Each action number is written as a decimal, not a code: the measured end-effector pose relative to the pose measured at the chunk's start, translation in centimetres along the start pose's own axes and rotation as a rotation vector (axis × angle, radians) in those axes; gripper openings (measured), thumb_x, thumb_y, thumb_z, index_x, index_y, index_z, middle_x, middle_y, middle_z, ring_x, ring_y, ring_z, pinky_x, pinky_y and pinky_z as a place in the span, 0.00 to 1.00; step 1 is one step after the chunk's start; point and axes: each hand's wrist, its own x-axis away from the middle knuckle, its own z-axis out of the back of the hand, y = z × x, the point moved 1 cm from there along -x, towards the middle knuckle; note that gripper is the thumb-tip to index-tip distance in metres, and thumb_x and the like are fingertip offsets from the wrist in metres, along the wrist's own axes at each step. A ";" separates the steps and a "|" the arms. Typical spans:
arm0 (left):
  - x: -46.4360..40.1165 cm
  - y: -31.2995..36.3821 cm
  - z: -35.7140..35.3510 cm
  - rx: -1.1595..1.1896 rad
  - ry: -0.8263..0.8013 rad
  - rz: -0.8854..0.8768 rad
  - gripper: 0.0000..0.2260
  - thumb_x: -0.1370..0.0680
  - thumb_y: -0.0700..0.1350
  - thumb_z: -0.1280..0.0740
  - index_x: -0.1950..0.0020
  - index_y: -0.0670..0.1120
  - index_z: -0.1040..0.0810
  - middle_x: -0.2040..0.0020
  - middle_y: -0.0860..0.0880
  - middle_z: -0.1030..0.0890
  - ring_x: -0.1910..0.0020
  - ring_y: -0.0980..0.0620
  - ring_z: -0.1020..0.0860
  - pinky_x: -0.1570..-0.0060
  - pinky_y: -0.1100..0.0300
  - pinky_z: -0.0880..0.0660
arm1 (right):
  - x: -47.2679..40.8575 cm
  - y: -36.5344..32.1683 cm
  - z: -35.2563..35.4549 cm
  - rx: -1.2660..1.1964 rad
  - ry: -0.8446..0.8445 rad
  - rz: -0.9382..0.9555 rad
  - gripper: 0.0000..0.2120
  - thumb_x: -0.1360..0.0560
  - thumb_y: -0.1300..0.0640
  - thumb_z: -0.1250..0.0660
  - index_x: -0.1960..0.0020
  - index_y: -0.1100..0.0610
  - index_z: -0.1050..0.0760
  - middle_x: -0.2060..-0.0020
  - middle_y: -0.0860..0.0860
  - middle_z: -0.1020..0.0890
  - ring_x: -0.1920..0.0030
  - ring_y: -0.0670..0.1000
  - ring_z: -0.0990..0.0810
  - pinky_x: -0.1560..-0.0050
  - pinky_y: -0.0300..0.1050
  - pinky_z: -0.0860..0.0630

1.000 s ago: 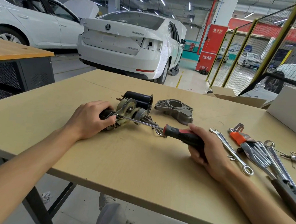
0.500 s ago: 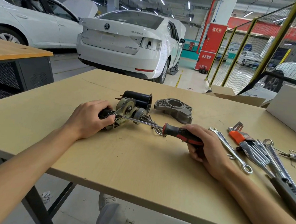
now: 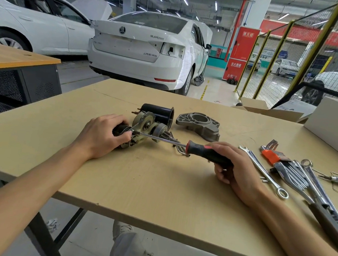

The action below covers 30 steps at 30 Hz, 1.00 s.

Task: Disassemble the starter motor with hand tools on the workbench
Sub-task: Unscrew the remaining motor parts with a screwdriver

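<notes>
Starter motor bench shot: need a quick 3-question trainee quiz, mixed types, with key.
1. True or false: the grey end housing is still mounted on the starter motor.
2. Which hand grips the screwdriver? A) left B) right
3. Fill in: the combination wrench lies on the workbench to the ___ of the right hand.

Key: 1 false; 2 B; 3 right. The left hand steadies the motor.

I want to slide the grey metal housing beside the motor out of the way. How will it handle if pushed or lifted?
The grey housing looks like thick cast metal, so probably stiff and heavy for its size. It lies flat on the workbench on a broad base, so it should slide rather than roll or tip. Its lugs and open centre hole likely give fingers good purchase.
</notes>
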 end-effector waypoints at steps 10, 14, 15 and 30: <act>0.1 -0.1 -0.1 0.007 0.002 -0.005 0.26 0.33 0.67 0.47 0.52 0.49 0.23 0.58 0.52 0.22 0.57 0.49 0.27 0.58 0.54 0.33 | 0.1 0.3 0.0 0.000 0.014 -0.059 0.21 0.28 0.41 0.32 0.55 0.61 0.20 0.78 0.54 0.36 0.78 0.51 0.41 0.77 0.41 0.48; 0.0 -0.2 -0.1 0.014 0.000 -0.004 0.26 0.33 0.67 0.46 0.52 0.50 0.22 0.58 0.53 0.22 0.57 0.49 0.26 0.57 0.53 0.31 | 0.1 -0.1 0.0 -0.023 0.009 -0.007 0.16 0.34 0.49 0.27 0.52 0.59 0.19 0.65 0.58 0.26 0.74 0.50 0.33 0.77 0.40 0.41; 0.1 -0.2 -0.1 0.014 0.001 -0.003 0.25 0.33 0.67 0.46 0.52 0.50 0.22 0.58 0.53 0.22 0.57 0.49 0.26 0.57 0.53 0.31 | 0.2 -0.1 0.0 -0.036 0.004 -0.015 0.18 0.34 0.47 0.28 0.52 0.60 0.20 0.64 0.59 0.27 0.74 0.50 0.33 0.77 0.40 0.41; 0.1 0.1 0.1 0.003 0.001 0.010 0.27 0.33 0.66 0.47 0.52 0.48 0.23 0.59 0.51 0.22 0.58 0.47 0.26 0.57 0.51 0.30 | 0.1 0.1 -0.1 -0.031 0.002 -0.056 0.23 0.26 0.41 0.35 0.55 0.63 0.23 0.72 0.54 0.30 0.77 0.52 0.33 0.79 0.38 0.41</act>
